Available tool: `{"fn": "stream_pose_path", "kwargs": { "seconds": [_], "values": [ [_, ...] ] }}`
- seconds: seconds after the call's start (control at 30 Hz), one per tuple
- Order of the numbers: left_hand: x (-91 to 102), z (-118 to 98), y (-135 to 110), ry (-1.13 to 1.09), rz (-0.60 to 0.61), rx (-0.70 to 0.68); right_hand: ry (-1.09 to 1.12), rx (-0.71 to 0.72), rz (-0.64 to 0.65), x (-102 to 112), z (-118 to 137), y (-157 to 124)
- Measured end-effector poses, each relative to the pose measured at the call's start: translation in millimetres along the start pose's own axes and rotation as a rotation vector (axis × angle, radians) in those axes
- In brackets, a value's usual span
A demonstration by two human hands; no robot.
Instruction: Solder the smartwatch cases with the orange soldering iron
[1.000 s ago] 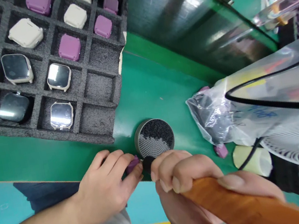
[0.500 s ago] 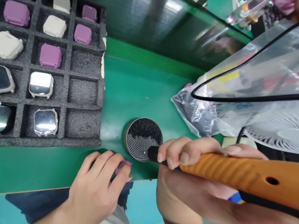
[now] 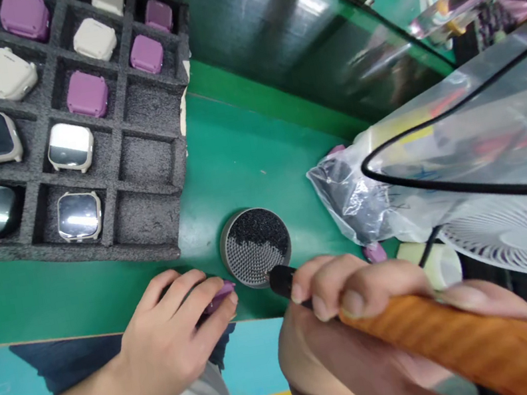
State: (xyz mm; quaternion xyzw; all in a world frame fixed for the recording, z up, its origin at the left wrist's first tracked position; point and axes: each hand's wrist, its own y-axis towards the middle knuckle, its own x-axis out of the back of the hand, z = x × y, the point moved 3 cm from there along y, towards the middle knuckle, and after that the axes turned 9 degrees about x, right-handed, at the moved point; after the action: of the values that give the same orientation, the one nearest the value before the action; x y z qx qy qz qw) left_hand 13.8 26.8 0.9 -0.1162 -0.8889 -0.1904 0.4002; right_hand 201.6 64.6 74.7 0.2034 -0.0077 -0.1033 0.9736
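Note:
My left hand (image 3: 176, 337) is closed over a small purple watch case (image 3: 219, 296), pressing it on the green bench near the front edge. My right hand (image 3: 355, 296) grips an orange-handled electric screwdriver (image 3: 470, 345). Its black tip (image 3: 281, 281) touches the rim of a round metal screw dish (image 3: 255, 246) filled with tiny dark screws. The dish sits just right of my left hand.
A grey foam tray (image 3: 145, 156) at the upper left holds several purple, cream and screen-up watch bodies. A clear plastic bag (image 3: 438, 155) with a black cable, a white fan (image 3: 523, 241) and a tape roll (image 3: 436, 263) fill the right.
The screwdriver tip left the purple case and moved to the screw dish. My left hand stayed on the case, lowered to the bench.

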Motion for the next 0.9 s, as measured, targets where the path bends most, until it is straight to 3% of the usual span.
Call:
{"fn": "stream_pose_path", "kwargs": {
  "seconds": [0.03,0.17,0.3,0.43,0.6,0.67,0.8,0.9],
  "values": [
    [0.0,0,0,-0.005,-0.009,-0.01,-0.005,-0.013,0.041,-1,3,-1],
    [1.1,0,0,-0.012,-0.035,-0.044,0.082,0.051,-0.028,-5,9,-10],
    [1.7,0,0,-0.015,-0.035,-0.043,0.092,0.061,0.054,-8,-2,-19],
    [1.4,0,2,-0.012,-0.043,-0.044,0.012,0.062,0.12,2,-15,-26],
    [2.6,-1,4,-0.006,-0.053,-0.041,0.116,0.071,0.259,13,-19,-24],
    [3.1,-1,5,-0.009,-0.054,-0.048,0.119,0.003,0.307,15,-16,-17],
    [2.4,-1,4,-0.013,-0.051,-0.051,0.119,-0.253,0.562,13,-10,2],
    [1.7,-1,4,-0.014,-0.054,-0.046,0.125,-0.284,0.624,14,-9,10]
  ]
}}
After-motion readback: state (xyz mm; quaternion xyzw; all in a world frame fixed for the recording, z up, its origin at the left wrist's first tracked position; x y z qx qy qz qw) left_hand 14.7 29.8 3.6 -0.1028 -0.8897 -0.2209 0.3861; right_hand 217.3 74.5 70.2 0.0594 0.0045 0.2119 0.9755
